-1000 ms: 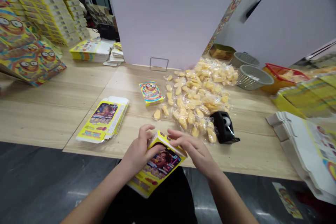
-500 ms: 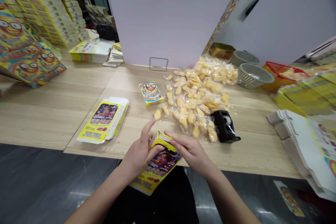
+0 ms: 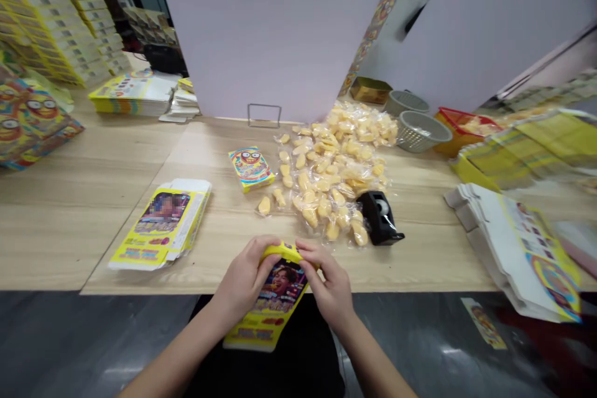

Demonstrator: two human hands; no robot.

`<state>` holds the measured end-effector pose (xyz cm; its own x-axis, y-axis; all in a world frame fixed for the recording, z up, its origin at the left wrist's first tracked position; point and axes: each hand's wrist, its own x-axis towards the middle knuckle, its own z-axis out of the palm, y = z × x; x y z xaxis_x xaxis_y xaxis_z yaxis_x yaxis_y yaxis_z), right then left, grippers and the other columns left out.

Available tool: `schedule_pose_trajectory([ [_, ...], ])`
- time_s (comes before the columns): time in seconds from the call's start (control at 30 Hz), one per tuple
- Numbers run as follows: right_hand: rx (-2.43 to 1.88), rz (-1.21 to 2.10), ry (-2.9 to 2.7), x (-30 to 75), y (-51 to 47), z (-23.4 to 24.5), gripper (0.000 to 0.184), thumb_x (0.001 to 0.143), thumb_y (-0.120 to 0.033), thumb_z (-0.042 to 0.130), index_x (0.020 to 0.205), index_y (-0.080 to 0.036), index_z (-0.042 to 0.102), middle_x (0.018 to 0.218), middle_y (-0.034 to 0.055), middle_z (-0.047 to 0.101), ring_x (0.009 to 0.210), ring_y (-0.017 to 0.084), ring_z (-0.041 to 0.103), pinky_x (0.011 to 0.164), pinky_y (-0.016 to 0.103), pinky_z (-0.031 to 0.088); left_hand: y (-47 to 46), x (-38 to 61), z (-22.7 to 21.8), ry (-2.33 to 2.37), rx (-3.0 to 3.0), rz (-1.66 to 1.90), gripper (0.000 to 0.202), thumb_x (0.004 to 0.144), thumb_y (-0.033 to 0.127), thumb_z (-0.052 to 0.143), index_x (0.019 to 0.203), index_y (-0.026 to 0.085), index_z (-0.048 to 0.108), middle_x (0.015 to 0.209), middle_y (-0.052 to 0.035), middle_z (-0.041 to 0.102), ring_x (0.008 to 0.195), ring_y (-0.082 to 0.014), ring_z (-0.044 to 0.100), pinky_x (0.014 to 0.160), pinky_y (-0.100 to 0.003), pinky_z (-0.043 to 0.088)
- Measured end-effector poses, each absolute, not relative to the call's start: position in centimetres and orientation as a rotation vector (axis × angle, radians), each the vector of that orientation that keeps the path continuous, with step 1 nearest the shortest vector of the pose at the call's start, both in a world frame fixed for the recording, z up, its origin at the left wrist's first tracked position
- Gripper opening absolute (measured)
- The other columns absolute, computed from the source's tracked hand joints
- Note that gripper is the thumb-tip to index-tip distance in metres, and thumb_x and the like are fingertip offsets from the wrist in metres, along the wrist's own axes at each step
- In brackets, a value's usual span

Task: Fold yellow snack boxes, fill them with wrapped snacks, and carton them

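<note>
Yellow printed cardboard box [image 3: 275,317], long and seemingly part-folded, held tilted over the front edge of the light wood table [image 3: 56,242]. The left hand [image 3: 242,280] and right hand [image 3: 329,283] are both curled closed, gripping its upper yellow end between fingers and thumbs. Risks: uneven finger pressure could crease or tear the thin card; a loosened grip could drop the box onto the dark floor [image 3: 93,342]; a wide swing of the right hand could catch the black tape dispenser [image 3: 379,217] or the clear-wrapped yellow pieces [image 3: 321,199] just ahead.
</note>
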<state>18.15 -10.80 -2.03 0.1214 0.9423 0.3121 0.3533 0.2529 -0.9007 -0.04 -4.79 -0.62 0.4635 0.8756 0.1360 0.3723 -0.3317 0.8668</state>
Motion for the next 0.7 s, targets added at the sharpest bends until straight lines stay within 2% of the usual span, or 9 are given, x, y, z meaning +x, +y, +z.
schedule_pose_trajectory([
  [0.1,-1.339,0.779,-1.423,20.6,-11.0,-2.2,0.035,0.09,-0.027,0.055,0.125,-0.025,0.056,0.129,0.0102,0.061,0.118,0.024,0.058,0.096,0.042,0.05,-4.8,0.0,-0.9,1.092,1.881,0.84,0.022,0.095,0.035,0.043,0.112,0.024,0.052,0.107,-0.0047,0.063,0.096,-0.0189,0.063,0.085,-0.032,0.051],
  [0.17,-1.465,0.706,-1.288,24.0,-10.6,-2.5,0.039,0.09,-0.033,0.054,0.127,-0.022,0.054,0.128,0.0121,0.06,0.116,0.024,0.058,0.094,0.042,0.049,-4.4,-0.3,-0.9,1.125,1.884,0.933,0.021,0.094,0.036,0.045,0.11,0.024,0.052,0.106,-0.0044,0.063,0.094,-0.0192,0.064,0.083,-0.031,0.052],
  [0.27,-1.812,0.394,-0.846,31.0,-9.5,-2.8,0.037,0.085,-0.041,0.054,0.114,-0.018,0.06,0.122,0.0131,0.061,0.115,0.025,0.054,0.098,0.041,0.044,-3.6,-0.8,-1.1,1.143,1.929,1.138,0.019,0.093,0.035,0.047,0.108,0.025,0.052,0.108,-0.0045,0.062,0.1,-0.0203,0.063,0.083,-0.031,0.052],
  [0.33,-1.962,0.325,-0.558,35.5,-8.5,-2.9,0.037,0.081,-0.042,0.054,0.108,-0.017,0.06,0.119,0.0127,0.06,0.116,0.025,0.052,0.096,0.039,0.044,-3.2,-1.0,-1.2,1.164,1.96,1.276,0.018,0.092,0.034,0.048,0.107,0.025,0.053,0.111,-0.0048,0.06,0.102,-0.0209,0.062,0.083,-0.031,0.052],
  [0.43,-2.018,0.506,-0.426,39.8,-7.3,-3.4,0.027,0.077,-0.043,0.055,0.085,-0.018,0.063,0.097,0.0104,0.066,0.097,0.025,0.059,0.078,0.037,0.052,-2.9,-1.0,-1.2,1.185,2.015,1.39,0.016,0.092,0.033,0.048,0.106,0.026,0.053,0.113,-0.0045,0.059,0.102,-0.0209,0.061,0.083,-0.032,0.051],
  [0.5,-2.02,0.666,-0.384,41.0,-6.8,-4.0,0.023,0.075,-0.043,0.057,0.074,-0.02,0.061,0.083,0.0068,0.066,0.085,0.023,0.061,0.068,0.034,0.053,-2.7,-0.8,-1.2,1.184,2.047,1.392,0.016,0.092,0.031,0.047,0.106,0.026,0.053,0.112,-0.0044,0.059,0.103,-0.0211,0.06,0.085,-0.033,0.051],
  [0.7,-1.913,0.958,-0.331,42.0,-7.1,-4.5,0.014,0.075,-0.033,0.063,0.071,-0.02,0.058,0.08,0.0034,0.064,0.079,0.018,0.061,0.069,0.036,0.055,-2.0,-0.8,-1.2,1.252,2.071,1.307,0.027,0.093,0.038,0.043,0.114,0.025,0.054,0.109,-0.006,0.06,0.103,-0.0237,0.058,0.09,-0.038,0.048],
])
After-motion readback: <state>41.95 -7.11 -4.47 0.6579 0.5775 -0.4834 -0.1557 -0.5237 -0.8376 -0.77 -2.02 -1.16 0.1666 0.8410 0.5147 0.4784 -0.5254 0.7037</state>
